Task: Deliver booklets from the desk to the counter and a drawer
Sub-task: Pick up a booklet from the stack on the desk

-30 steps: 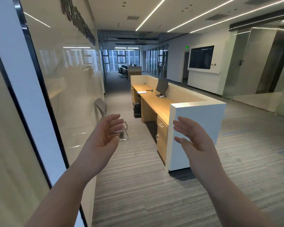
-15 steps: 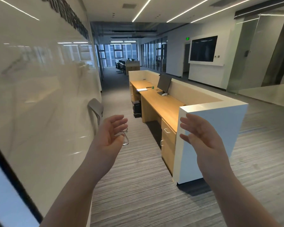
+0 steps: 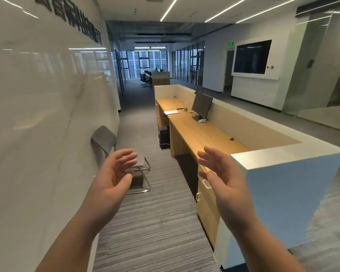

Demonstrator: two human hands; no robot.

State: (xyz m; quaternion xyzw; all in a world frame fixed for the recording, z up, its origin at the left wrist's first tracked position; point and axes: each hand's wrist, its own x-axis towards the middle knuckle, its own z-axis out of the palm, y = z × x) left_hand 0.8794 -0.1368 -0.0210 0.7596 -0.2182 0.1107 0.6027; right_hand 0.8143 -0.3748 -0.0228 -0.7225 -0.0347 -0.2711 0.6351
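Observation:
A long wooden desk [image 3: 200, 132] runs away from me behind a white counter wall [image 3: 283, 154]. White booklets [image 3: 171, 112] lie flat on the desk's far part, left of a dark monitor [image 3: 201, 106]. Drawers with metal handles [image 3: 205, 191] sit under the desk's near end. My left hand [image 3: 114, 173] and my right hand [image 3: 220, 171] are raised in front of me, palms facing each other, fingers spread, holding nothing. Both hands are far short of the booklets.
A grey chair [image 3: 114, 152] on a chrome frame stands against the glossy white wall [image 3: 47, 114] on the left. A black computer tower [image 3: 164, 137] sits on the floor under the desk. A carpeted aisle [image 3: 145, 222] runs between wall and desk. A white mouse [image 3: 202, 120] lies by the monitor.
The view has advanced along the aisle towards the desk; the counter end and the chair are nearer. Both hands stay raised and empty.

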